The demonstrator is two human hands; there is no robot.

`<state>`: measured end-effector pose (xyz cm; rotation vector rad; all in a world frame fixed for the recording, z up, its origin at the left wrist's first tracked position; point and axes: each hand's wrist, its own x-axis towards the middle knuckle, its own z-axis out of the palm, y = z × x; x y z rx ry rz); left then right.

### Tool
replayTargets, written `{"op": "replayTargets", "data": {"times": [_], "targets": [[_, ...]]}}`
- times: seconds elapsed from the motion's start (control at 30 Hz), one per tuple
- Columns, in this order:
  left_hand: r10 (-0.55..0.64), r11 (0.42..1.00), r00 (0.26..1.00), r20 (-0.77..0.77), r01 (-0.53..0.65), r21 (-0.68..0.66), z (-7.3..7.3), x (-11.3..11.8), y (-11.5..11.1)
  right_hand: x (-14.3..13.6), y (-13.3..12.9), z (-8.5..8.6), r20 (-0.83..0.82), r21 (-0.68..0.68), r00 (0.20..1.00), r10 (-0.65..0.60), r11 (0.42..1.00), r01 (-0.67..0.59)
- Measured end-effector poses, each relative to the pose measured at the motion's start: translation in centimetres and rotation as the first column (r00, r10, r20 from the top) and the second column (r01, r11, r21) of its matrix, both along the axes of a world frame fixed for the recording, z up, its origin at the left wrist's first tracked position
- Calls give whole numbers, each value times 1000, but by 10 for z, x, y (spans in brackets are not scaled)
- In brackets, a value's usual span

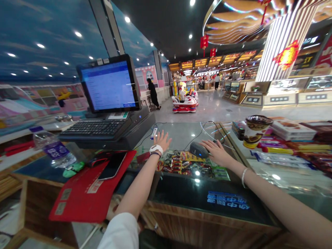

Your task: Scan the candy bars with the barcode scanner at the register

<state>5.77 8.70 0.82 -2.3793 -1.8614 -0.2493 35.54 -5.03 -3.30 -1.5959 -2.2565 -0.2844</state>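
Note:
My left hand (162, 142) lies palm down on the glass counter (178, 133), fingers spread, holding nothing. A white watch is on that wrist. My right hand (219, 153) rests against the back end of a dark handheld scanner (199, 150) with a small blue light. Its fingers are stretched out and apart, not visibly wrapped round the scanner; the underside of this hand is hidden. Under the glass, between the hands, lie small packaged snacks (178, 164). A thin cable runs over the counter beyond my right hand.
Left stand a register screen (107, 84), a keyboard (94, 128) and a water bottle (55, 150). A phone (112, 166) lies on a red folder (85, 197). Right are a brown-and-white cup (255, 133) and packaged sweets (293, 147). A person in black (153, 93) stands far off.

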Motion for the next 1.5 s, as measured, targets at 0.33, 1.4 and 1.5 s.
{"op": "replayTargets", "data": {"times": [0.33,1.4,1.5], "targets": [[-295,955,955,36,293,39,16,64,-45,25,0,18,-70,-105,997,22,994,-29],[-847,519,526,-70,849,98,-9,353,-166,220,-149,-7,-86,163,857,-508,842,515],[-864,485,495,-97,868,109,-18,364,-162,224,-142,-15,-100,152,854,-511,840,520]]}}
